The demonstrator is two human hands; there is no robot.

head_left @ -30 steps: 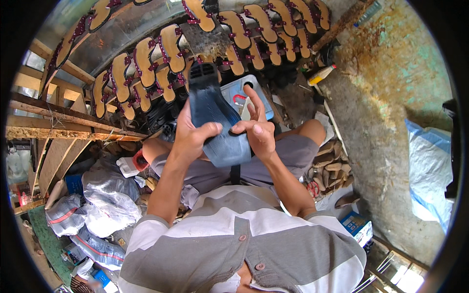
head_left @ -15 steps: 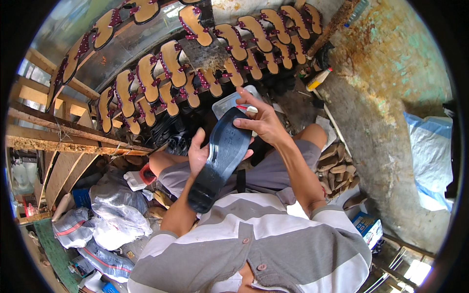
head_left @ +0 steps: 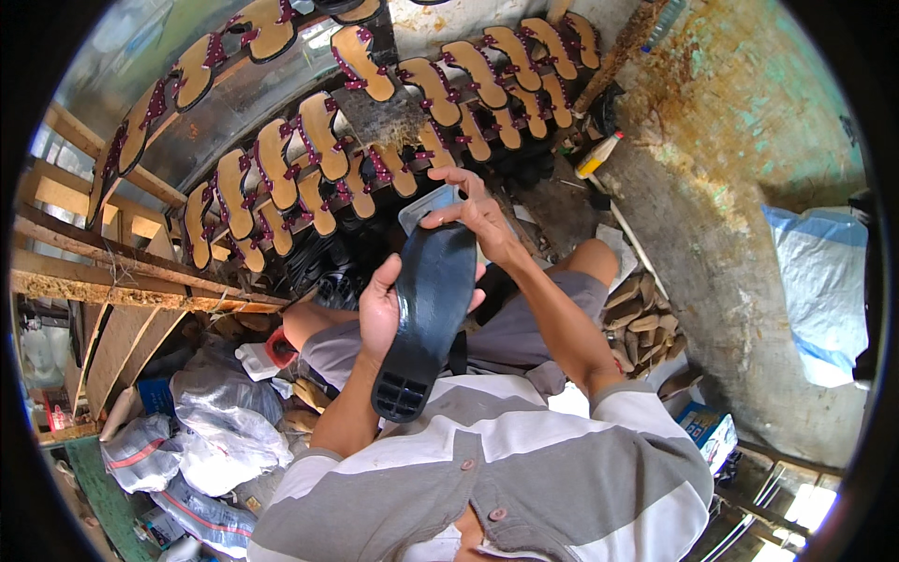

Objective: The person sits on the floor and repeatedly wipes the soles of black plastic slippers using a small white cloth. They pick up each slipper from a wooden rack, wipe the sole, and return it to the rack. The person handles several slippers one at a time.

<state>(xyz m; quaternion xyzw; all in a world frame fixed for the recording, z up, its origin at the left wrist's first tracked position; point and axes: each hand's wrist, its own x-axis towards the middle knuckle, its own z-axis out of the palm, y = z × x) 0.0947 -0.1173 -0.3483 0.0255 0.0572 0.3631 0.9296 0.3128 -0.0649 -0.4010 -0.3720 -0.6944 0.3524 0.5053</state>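
A black shoe sole slants across my lap, its wide end away from me and its ridged heel end near my shirt. Its upper face looks glossy and wet. My left hand grips it from beneath, thumb along the left edge and fingertips showing past the right edge. My right hand is over the far end, fingers spread, with the thumb close to the sole's rim. Whether that thumb touches is hard to tell. Just beyond is a pale plastic tub, partly hidden by the right hand.
Rows of tan sandals with dark red dotted straps hang on racks ahead. Brown shoe lasts are piled by my right knee. Plastic bags heap on the left below wooden beams. A yellow bottle lies by the right wall.
The sole has turned more upright and its heel end has swung right. My right thumb has moved from the sole's face up to its far rim.
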